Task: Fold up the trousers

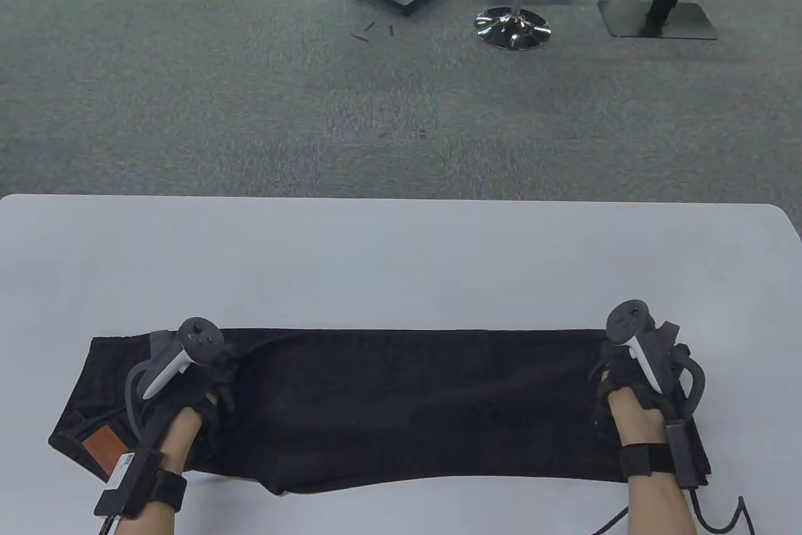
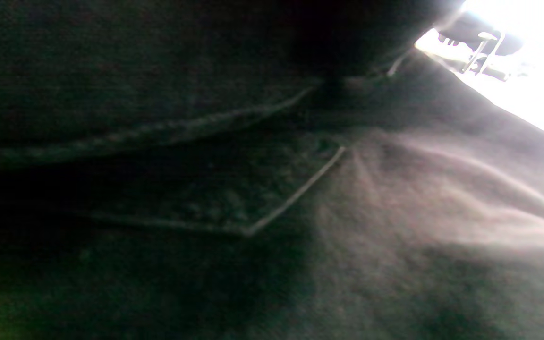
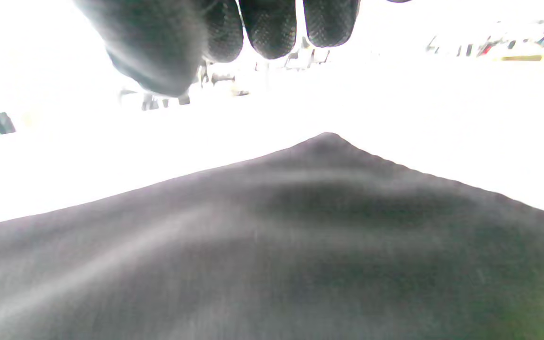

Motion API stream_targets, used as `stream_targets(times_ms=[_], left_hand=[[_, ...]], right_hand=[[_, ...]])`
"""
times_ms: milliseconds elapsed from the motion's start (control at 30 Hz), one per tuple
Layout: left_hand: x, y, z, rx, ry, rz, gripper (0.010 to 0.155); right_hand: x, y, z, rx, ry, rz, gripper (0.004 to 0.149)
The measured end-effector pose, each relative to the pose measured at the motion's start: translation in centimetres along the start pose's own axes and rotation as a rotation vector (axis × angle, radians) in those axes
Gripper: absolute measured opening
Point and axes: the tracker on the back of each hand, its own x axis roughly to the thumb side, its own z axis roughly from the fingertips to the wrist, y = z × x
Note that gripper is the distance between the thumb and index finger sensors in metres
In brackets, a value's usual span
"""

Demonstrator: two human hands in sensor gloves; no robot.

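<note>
A: Where are the trousers?

B: Black trousers [image 1: 401,410] lie lengthwise along the near edge of the white counter [image 1: 401,259], waistband and brown patch [image 1: 103,448] at the left.

A: And the hands?

B: The left hand [image 1: 200,378] rests near the waist; I cannot tell its grip. The right hand [image 1: 633,372] is over the leg end, its fingers [image 3: 272,28] hanging above the cloth, apart from it.
</note>
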Motion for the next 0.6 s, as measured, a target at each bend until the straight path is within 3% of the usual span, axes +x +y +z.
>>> stream_targets(times_ms=[100,167,300,467,600], left_hand=[[0.3,0.1,0.1,0.006,0.004,-0.021,0.053],[0.5,0.3,0.5,0.033,0.013,-0.078,0.053],[0.2,1.3,1.6,0.001,0.099,-0.291,0.058],[-0.6,2.8,2.9,-0.051,0.175,-0.32,0.056],[0.7,4.5,3.7,0.079,0.183,-0.464,0.047]], right_hand=[[0.3,2.3,0.0,0.183,-0.033,-0.071,0.066],[0.5,3.7,-0.2,0.228,-0.017,-0.113,0.071],[-0.1,6.2,-1.0,0.382,0.027,-0.02,0.082],[-0.1,6.3,-1.5,0.434,0.024,-0.06,0.087],[0.0,6.4,-1.8,0.446,0.027,-0.051,0.087]])
